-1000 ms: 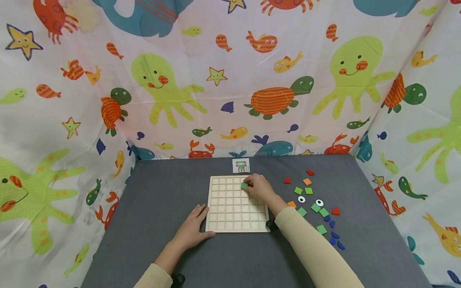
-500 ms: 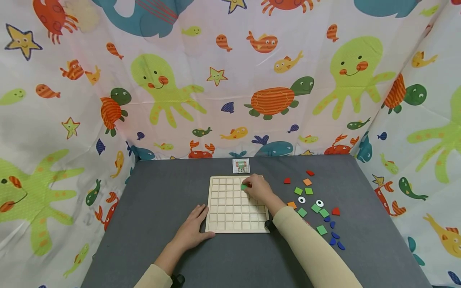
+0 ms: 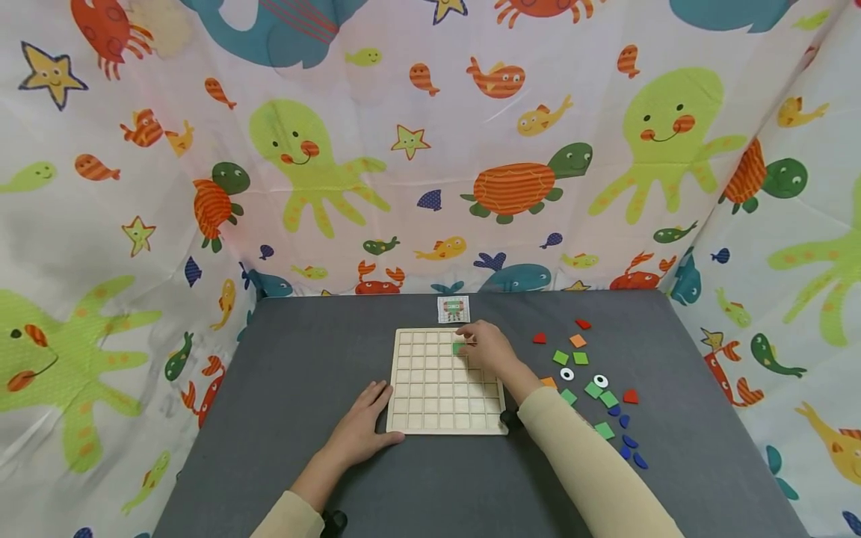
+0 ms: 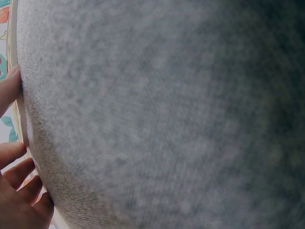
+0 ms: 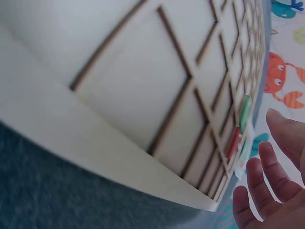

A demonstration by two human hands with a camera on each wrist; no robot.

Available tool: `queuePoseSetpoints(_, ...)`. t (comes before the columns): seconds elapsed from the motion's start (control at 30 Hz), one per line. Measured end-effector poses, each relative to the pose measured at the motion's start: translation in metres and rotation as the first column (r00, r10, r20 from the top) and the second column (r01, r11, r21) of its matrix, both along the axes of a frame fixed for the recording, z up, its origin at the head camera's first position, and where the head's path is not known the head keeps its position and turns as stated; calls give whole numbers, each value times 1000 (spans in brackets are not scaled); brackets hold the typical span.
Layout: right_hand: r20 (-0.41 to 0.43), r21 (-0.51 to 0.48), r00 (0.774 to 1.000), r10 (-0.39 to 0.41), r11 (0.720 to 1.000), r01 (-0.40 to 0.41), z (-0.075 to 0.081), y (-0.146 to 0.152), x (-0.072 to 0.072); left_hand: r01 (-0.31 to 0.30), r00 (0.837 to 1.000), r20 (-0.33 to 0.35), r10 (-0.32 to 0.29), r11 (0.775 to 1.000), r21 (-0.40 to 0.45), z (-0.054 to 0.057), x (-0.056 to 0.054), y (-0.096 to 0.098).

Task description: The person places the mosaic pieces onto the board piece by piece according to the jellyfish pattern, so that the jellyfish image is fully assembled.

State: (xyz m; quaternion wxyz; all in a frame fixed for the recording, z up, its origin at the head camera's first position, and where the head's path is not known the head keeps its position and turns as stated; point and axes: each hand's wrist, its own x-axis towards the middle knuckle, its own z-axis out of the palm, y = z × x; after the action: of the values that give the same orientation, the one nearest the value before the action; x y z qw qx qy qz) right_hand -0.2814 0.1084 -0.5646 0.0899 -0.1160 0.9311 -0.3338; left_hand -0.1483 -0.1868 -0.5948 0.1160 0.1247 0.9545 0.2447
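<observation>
A wooden grid board [image 3: 430,384] lies flat on the grey table. My left hand [image 3: 359,424] rests at its left edge, thumb by the near left corner, fingers straight along the side. Over the far right part of the board is my right hand [image 3: 494,351], thumb and fingers spread apart and holding nothing. Beside its fingertips a green square tile [image 3: 458,348] lies in a far-row cell. The right wrist view shows a red piece [image 5: 233,142] in the board next to that green tile; in the head view the hand hides it.
A small printed card [image 3: 454,309] lies behind the board. To the right are scattered loose pieces: green squares [image 3: 604,430], white rings [image 3: 601,381], blue half-rounds [image 3: 640,461], red pieces [image 3: 630,396] and orange squares [image 3: 578,341]. A patterned curtain [image 3: 403,179] stands behind the table.
My right hand has let go of the green tile, and its fingers have spread and drawn slightly back from it. The tile stays in its cell. My left hand keeps its place.
</observation>
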Motion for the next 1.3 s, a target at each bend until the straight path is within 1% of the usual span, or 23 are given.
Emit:
queuePoseSetpoints(0.13, -42, -30, 999, -4, 1000, 3, 7, 5, 5, -7, 1000, -4, 7, 1000, -4, 1, 0, 1)
queuePoseSetpoints(0.37, -125, -93, 992, -23, 996, 12, 20, 18, 19, -8, 1000, -13, 8, 1000, -9, 0, -1, 1)
queuePoseSetpoints(0.53, -160, -107, 986, -50, 994, 33, 25, 27, 28, -5, 1000, -22, 4, 1000, -17, -1, -2, 2)
queuePoseSetpoints(0.8, -225, -131, 970, -94, 989, 65, 31, 40, 41, -14, 1000, -10, 14, 1000, -16, 0, -1, 2)
queuePoseSetpoints(0.97, -253, -125, 960, -119, 988, 90, 32, 52, 49, -16, 1000, -7, 16, 1000, -13, -1, -1, 2)
queuePoseSetpoints(1.13, -269, -136, 955, -122, 987, 88, 30, 64, 57, -15, 1000, -9, 15, 1000, -7, 0, -1, 2)
queuePoseSetpoints(1.3, -273, -141, 950, -152, 983, 117, 26, 80, 61, -18, 1000, -6, 18, 1000, -9, 0, 0, 2)
